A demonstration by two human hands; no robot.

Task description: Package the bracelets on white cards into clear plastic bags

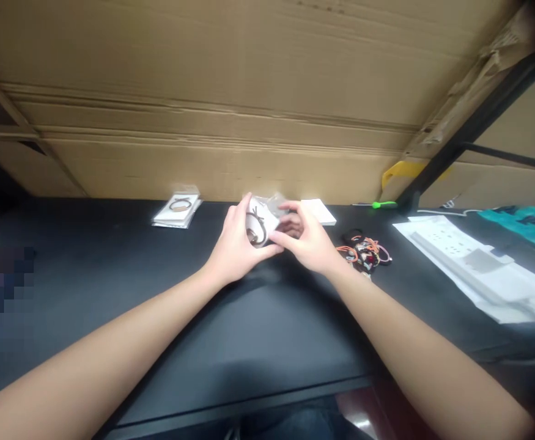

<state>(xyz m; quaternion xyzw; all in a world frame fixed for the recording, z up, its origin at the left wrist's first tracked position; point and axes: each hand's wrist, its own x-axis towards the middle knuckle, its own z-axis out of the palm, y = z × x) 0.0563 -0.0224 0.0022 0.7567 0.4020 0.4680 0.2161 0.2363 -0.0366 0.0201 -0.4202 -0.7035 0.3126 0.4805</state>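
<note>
A small clear plastic bag (271, 203) with a white card and a black hair tie (261, 226) in it is up between my hands. My left hand (233, 247) is closed on the left side of the bag, thumb along its lower edge. At the bag's right side, my right hand (313, 241) has its thumb on the corner and its fingers curled behind, slightly blurred. To the left lies a stack of similar bagged cards (178, 209). Right of my hands are a pile of colourful hair ties (367, 252) and a stack of blank white cards (320, 211).
Cardboard (230, 165) walls the back of the black table (267, 324). A green-handled screwdriver (383, 205) lies at the back right. Further right are a white power strip (460, 269) on white sheets, a cable, and teal cloth (526, 223). A black metal bar (473, 131) slants upward.
</note>
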